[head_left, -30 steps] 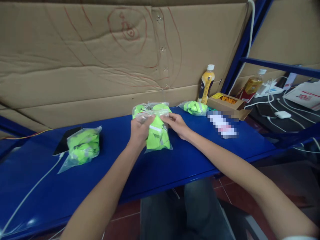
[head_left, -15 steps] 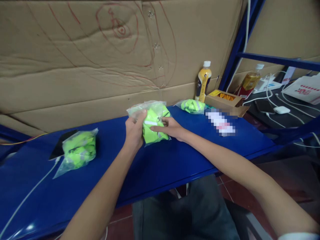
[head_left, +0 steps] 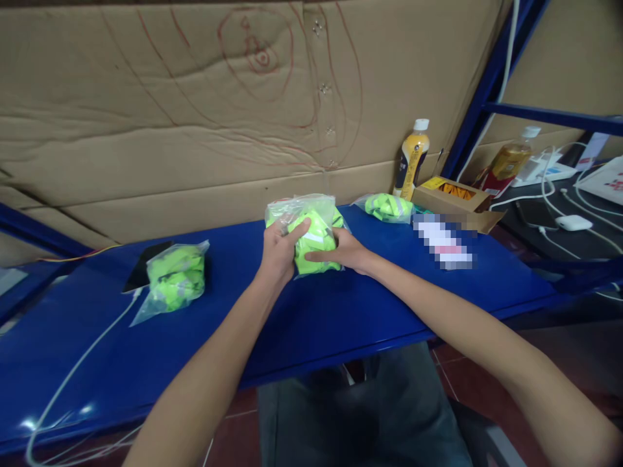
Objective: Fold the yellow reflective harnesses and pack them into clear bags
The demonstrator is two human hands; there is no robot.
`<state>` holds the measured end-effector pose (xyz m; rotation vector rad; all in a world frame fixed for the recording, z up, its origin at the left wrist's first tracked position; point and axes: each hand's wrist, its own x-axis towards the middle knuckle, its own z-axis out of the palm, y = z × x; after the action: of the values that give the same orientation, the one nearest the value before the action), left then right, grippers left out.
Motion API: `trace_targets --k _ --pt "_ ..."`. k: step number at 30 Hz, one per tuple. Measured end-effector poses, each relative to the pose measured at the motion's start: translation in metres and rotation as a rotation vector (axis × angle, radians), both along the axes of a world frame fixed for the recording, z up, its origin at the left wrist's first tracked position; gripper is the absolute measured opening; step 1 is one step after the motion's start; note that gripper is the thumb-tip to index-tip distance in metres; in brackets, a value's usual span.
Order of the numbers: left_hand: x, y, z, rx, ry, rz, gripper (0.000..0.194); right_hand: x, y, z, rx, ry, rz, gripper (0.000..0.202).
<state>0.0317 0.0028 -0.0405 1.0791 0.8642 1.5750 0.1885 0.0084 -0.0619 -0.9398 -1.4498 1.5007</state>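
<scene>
A clear zip bag [head_left: 316,233] with a folded neon-green reflective vest inside is held up over the blue table [head_left: 311,324]. On its left side, my left hand [head_left: 281,253] grips it, thumb across the front and fingers behind. My right hand [head_left: 351,251] clasps the right side, its thumb over the lower front and the other fingers partly hidden. To the left lies another bagged neon-green vest [head_left: 178,279], overlapping a dark flat object [head_left: 141,269]. A third bagged vest [head_left: 388,206] rests at the back right.
A yellow drink bottle [head_left: 412,159] and an open cardboard box [head_left: 455,194] stand at the back right, near a blurred white item [head_left: 442,243]. A white cable [head_left: 82,373] runs along the left. Cardboard [head_left: 195,130] walls the back; a blue frame post [head_left: 491,91] rises at right.
The view has turned slightly left, so the scene sits further right in the picture. Both hands keep hold of the bagged vest, which has barely moved over the table.
</scene>
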Motion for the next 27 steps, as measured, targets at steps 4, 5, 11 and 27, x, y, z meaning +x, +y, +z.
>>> trace_targets --k 4,5,11,27 --pt "0.001 0.000 0.000 -0.003 -0.017 0.038 0.053 -0.002 0.000 -0.002 0.005 -0.001 -0.010 0.068" --pt "0.000 0.000 -0.001 0.004 -0.015 0.048 0.053 -0.002 0.001 -0.003 -0.001 0.010 -0.001 0.070" --pt "-0.004 0.008 -0.007 0.038 0.067 0.095 0.051 -0.002 0.005 -0.009 -0.011 0.013 -0.025 0.070" --pt "-0.008 0.003 0.000 0.006 0.083 -0.067 0.048 -0.002 0.000 -0.002 -0.007 0.029 -0.034 0.068"
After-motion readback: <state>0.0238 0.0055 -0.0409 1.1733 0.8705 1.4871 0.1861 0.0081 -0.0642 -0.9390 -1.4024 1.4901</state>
